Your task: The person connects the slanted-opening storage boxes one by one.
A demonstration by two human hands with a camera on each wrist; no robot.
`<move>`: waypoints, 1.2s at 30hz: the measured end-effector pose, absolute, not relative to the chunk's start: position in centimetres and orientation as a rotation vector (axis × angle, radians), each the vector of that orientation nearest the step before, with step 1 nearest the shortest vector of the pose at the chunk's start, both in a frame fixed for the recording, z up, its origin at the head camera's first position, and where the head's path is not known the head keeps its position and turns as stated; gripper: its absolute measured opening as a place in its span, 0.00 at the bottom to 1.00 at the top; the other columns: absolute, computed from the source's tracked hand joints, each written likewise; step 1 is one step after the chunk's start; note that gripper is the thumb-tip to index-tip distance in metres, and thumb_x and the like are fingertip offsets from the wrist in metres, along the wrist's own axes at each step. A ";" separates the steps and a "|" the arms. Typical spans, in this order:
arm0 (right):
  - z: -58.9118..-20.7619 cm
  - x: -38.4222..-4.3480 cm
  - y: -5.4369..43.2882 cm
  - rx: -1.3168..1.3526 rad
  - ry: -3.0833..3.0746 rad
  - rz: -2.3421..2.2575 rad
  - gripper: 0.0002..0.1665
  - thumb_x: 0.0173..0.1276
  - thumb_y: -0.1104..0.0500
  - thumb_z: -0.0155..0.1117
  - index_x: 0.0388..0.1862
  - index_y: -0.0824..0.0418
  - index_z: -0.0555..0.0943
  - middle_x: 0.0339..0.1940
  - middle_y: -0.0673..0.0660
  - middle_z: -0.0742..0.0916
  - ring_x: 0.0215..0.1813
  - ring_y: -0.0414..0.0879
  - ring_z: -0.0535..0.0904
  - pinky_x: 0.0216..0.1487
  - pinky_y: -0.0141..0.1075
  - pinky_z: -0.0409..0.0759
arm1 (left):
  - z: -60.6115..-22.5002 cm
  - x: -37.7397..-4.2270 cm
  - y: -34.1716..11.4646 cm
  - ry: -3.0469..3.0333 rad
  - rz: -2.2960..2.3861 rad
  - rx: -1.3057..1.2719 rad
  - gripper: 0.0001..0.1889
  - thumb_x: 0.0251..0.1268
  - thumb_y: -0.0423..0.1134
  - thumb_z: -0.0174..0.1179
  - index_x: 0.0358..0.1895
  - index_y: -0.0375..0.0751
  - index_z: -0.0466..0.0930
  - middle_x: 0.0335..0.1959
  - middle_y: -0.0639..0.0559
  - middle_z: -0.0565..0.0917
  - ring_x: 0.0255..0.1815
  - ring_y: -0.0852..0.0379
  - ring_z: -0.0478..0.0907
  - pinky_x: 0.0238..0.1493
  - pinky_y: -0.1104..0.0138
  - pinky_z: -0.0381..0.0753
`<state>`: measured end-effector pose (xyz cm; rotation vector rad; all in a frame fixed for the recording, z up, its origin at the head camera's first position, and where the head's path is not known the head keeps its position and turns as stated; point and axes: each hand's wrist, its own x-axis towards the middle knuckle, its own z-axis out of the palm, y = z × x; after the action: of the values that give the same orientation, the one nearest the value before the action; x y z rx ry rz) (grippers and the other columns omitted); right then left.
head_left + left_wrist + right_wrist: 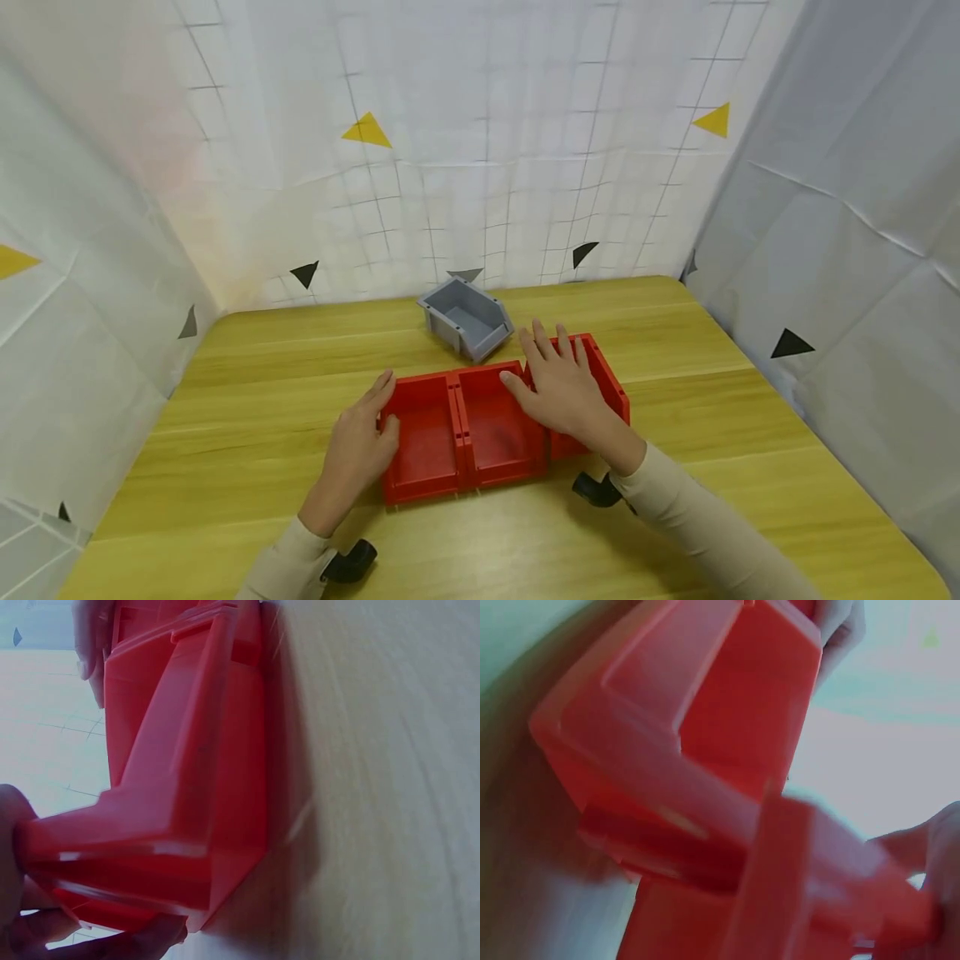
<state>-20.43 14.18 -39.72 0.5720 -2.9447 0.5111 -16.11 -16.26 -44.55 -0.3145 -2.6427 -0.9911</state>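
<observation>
Three red plastic bins stand side by side in the head view. My left hand (356, 446) grips the left wall of the left red bin (423, 437), thumb at the inner side and fingers along the outside. In the left wrist view the thumb lies on that bin's rim. My right hand (562, 392) lies with fingers spread over the join of the middle red bin (502, 429) and the right red bin (607, 379), the latter partly hidden under it. Its thumb is over the middle bin. The right bin sits slightly angled against the middle one.
A grey bin (468, 321) stands turned at an angle behind the red ones. The wooden table (262, 433) has hanging white sheets (480, 125) at its back and both sides. A dark wrist-worn piece (596, 489) projects below the right sleeve.
</observation>
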 end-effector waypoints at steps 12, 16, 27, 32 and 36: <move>-39.2 -19.6 14.3 0.503 -2.864 0.420 0.46 0.76 0.39 0.56 0.82 0.65 0.63 0.82 0.66 0.63 0.78 0.68 0.57 0.73 0.63 0.60 | -44.8 -16.1 -16.2 -2.645 -0.986 -0.314 0.31 0.67 0.27 0.56 0.75 0.35 0.70 0.75 0.46 0.71 0.12 0.65 0.50 0.15 0.67 0.61; -39.2 -19.5 14.3 0.471 -2.869 0.390 0.44 0.76 0.39 0.56 0.82 0.62 0.66 0.81 0.62 0.68 0.72 0.66 0.68 0.55 0.58 0.81 | -44.7 -16.0 -16.2 -2.648 -0.999 -0.308 0.31 0.67 0.27 0.56 0.75 0.36 0.70 0.76 0.47 0.71 0.12 0.65 0.51 0.14 0.67 0.61; -39.0 -21.4 14.8 0.665 -3.124 0.614 0.57 0.76 0.40 0.59 0.87 0.64 0.42 0.87 0.59 0.44 0.15 0.46 0.68 0.18 0.36 0.68 | -44.9 -16.1 -16.2 -2.638 -0.997 -0.326 0.31 0.67 0.26 0.56 0.75 0.35 0.70 0.76 0.46 0.71 0.12 0.65 0.51 0.14 0.68 0.61; -39.6 -21.6 14.6 0.683 -3.158 0.706 0.61 0.75 0.41 0.61 0.86 0.65 0.37 0.87 0.60 0.41 0.15 0.44 0.67 0.18 0.36 0.69 | -44.8 -16.2 -16.2 -2.632 -1.002 -0.334 0.31 0.67 0.26 0.55 0.75 0.35 0.70 0.76 0.45 0.71 0.11 0.65 0.51 0.13 0.67 0.61; -40.0 -21.7 14.4 0.663 -3.157 0.725 0.61 0.74 0.41 0.60 0.86 0.64 0.36 0.87 0.59 0.40 0.14 0.45 0.68 0.17 0.36 0.68 | -44.8 -16.2 -16.2 -2.636 -1.012 -0.325 0.31 0.67 0.26 0.55 0.76 0.35 0.69 0.76 0.46 0.70 0.11 0.66 0.51 0.13 0.68 0.61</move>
<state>-21.69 14.40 -39.96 0.6628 -3.1573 0.7246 -16.21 -16.23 -44.78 -0.3247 -2.6356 -1.0117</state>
